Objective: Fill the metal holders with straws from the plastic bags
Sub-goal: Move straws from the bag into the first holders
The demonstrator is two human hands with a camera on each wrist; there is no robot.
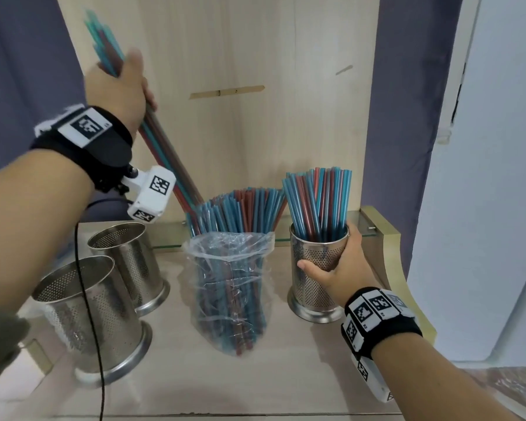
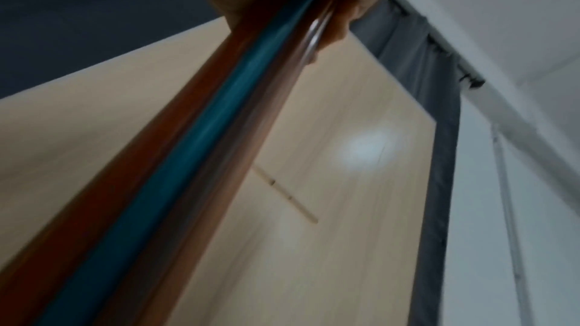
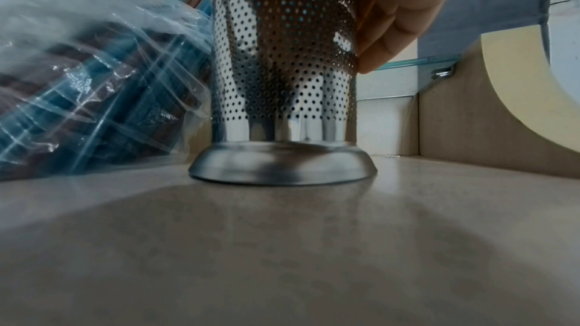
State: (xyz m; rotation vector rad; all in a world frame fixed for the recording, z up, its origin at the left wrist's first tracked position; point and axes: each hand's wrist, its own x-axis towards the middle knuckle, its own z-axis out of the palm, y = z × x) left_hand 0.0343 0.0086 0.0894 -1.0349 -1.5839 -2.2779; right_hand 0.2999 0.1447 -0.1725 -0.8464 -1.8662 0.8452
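Note:
My left hand (image 1: 125, 86) grips a slanted bundle of blue and red straws (image 1: 161, 153), raised above and left of the plastic bag (image 1: 230, 287); the bundle's lower ends still reach the bag's mouth. The left wrist view shows the same bundle of straws (image 2: 176, 158) running from my fist, blurred. The clear bag stands upright on the counter, packed with straws. My right hand (image 1: 337, 262) wraps around a perforated metal holder (image 1: 313, 278) at the right, partly filled with straws. In the right wrist view the holder (image 3: 284, 71) stands flat on the counter, my fingers (image 3: 386, 24) round its upper wall.
Two empty perforated metal holders (image 1: 128, 262) (image 1: 85, 317) stand at the left, with a black cable (image 1: 88, 314) hanging over the nearer one. A wooden back panel (image 1: 255, 56), a glass ledge (image 1: 359, 220) and a curved side wall (image 1: 395, 259) close in the counter.

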